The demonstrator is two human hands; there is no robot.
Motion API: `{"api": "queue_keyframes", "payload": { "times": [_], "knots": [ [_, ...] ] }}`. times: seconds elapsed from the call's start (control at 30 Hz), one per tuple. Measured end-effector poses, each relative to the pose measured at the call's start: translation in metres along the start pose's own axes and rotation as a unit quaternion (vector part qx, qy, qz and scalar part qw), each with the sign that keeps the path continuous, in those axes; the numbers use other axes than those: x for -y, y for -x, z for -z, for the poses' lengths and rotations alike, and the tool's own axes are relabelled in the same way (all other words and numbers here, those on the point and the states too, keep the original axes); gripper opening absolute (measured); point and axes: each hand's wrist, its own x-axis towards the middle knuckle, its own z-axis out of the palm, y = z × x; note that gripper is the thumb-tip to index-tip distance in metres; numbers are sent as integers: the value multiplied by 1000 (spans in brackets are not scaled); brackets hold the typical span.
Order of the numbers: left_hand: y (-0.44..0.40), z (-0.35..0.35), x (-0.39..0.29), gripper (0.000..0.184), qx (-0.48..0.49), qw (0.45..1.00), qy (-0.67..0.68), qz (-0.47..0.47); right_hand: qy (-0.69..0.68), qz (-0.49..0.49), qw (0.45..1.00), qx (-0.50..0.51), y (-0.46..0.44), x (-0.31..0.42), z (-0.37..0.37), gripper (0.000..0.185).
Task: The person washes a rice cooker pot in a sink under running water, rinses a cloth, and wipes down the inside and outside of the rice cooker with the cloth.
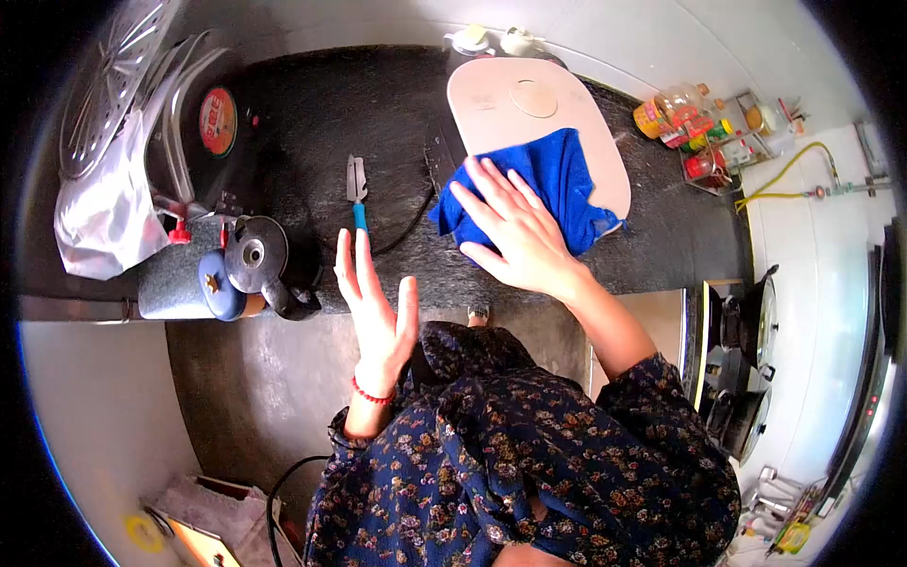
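Observation:
My right hand point(520, 227) lies flat, fingers spread, on a crumpled blue cloth point(557, 170). The cloth covers the near part of a pale pink, rounded appliance lid point(529, 90) on the dark counter point(302, 104). My left hand point(373, 307), with a red bead bracelet at the wrist, hovers by the counter's front edge with its fingers apart and nothing in it. Just beyond its fingertips lies a peeler point(358, 194) with a blue handle and a metal head.
At the left are a black kettle point(260, 255), a blue-lidded container point(219, 283) and a white plastic bag point(109, 208). Bottles point(675, 113) and a condiment rack point(723, 156) stand at the right, near a stove point(737, 359). A dark cable curves beside the peeler.

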Motion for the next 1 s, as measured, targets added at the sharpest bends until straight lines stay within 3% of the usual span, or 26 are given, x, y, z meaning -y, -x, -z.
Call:
{"api": "queue_keyframes", "payload": {
  "times": [0.07,0.23,0.33,0.53,0.67,1.0],
  "knots": [
    [0,-3,-3,71,11,1000,21,1,-20,-37,999,-7,20,-9,5,67],
    [0,-4,-1,71,39,999,16,-6,79,-148,985,41,61,-41,19,68],
    [3,-8,-1,70,36,999,7,-14,90,-215,972,12,73,-86,24,75],
    [11,0,8,68,10,998,-46,33,98,-289,952,20,28,-149,18,84],
    [20,-2,6,68,-13,995,-54,83,98,-273,957,-1,-22,-187,4,83],
    [41,-7,-10,64,-45,987,-81,129,103,-149,983,-11,-127,-165,-22,77]
  ]
}}
